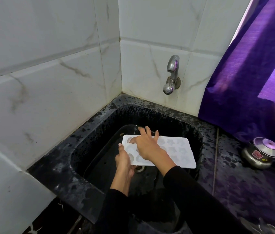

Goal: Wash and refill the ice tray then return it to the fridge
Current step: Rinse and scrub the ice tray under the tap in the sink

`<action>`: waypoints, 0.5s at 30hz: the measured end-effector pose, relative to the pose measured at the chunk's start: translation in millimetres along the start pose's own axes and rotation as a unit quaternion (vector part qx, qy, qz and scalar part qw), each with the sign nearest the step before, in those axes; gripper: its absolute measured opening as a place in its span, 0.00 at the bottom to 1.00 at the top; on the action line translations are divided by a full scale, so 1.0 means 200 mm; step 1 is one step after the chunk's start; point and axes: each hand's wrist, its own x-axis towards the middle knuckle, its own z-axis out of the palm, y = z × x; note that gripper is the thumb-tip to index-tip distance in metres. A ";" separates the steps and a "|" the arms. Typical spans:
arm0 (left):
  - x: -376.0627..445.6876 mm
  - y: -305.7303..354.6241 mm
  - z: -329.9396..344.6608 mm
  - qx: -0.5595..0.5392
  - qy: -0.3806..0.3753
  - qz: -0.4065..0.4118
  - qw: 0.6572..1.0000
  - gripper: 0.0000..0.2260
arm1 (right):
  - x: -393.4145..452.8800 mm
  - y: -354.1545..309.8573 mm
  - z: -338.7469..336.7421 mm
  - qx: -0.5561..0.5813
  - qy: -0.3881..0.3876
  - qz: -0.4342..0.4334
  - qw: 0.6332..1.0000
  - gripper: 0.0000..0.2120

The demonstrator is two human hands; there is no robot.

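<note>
A white ice tray [177, 151] with star and round moulds is held flat over the black sink [99, 132]. My left hand [124, 160] grips its near left edge, thumb on top and fingers underneath. My right hand [146, 143] lies on top of the tray's left half with fingers spread and straight, rubbing across the moulds. A metal tap [171, 73] sticks out of the tiled wall above the sink; no water runs from it.
The sink drain [140, 168] shows just under the tray. A small steel pot with a lid [263, 152] stands on the black speckled counter at the right. A purple curtain [251, 73] hangs over the counter's far right.
</note>
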 end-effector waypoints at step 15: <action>0.07 0.06 -0.08 -0.057 0.006 -0.009 0.998 0.23 | -0.26 0.47 -0.18 0.120 0.064 0.218 0.966 0.30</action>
